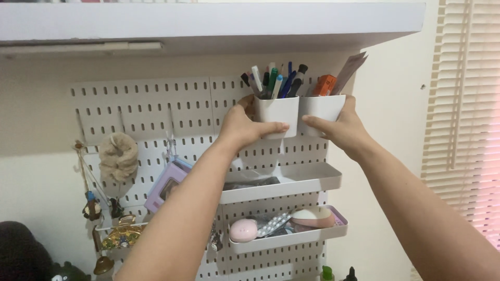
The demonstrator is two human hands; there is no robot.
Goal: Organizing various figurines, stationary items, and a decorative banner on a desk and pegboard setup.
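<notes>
A white pegboard (151, 109) hangs on the wall under a white shelf (208, 21). Two white cups hang side by side near its top right. My left hand (245, 127) wraps around the left cup (278, 112), which is full of pens and markers (273, 80). My right hand (341, 127) grips the right cup (323, 106) from below and the side; it holds an orange item (325, 84) and a folded paper (350, 70).
Below the cups, two white trays (312, 182) (291, 240) hold a pink case, blister packs and small items. A beige scrunchie (119, 156), a lilac frame (165, 184) and trinkets hang at left. Window blinds (463, 119) stand at right.
</notes>
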